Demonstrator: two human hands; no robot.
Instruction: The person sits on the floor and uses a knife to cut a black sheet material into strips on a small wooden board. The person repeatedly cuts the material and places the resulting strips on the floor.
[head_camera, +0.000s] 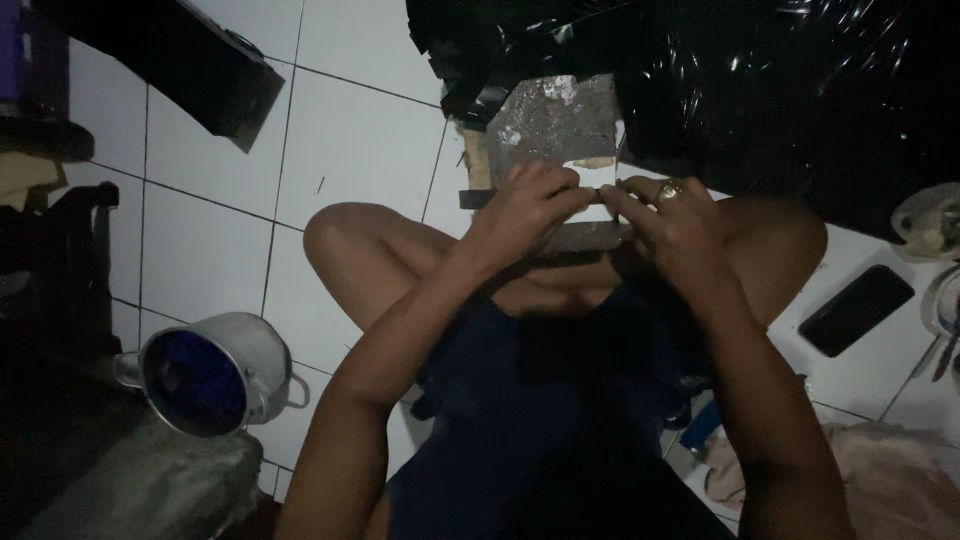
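A small white piece (590, 176), flat and pale, sits at the near edge of a worn grey block (556, 125) that stands on the tiled floor (350, 150) just beyond the person's knees. Both hands meet on it: the left hand (525, 208) comes in from the left with its fingers curled and pinched together on the piece's left end, and the right hand (668, 222), wearing a ring, closes its fingertips on the right end, so the piece is clamped between the two. Under the hands a dark strip (478, 198) pokes out to the left along the block's near side; what it is cannot be told. Beyond the block and to the right, a crumpled sheet of glossy black plastic (760, 80) spreads across the far floor. A dark phone (856, 309) lies flat on the tiles to the right of the right knee, well apart from the hands. Near left, a metal pot (212, 372) with two side handles lies tipped on its side, its mouth facing the camera. At the near right lies a pinkish cloth (890, 475).
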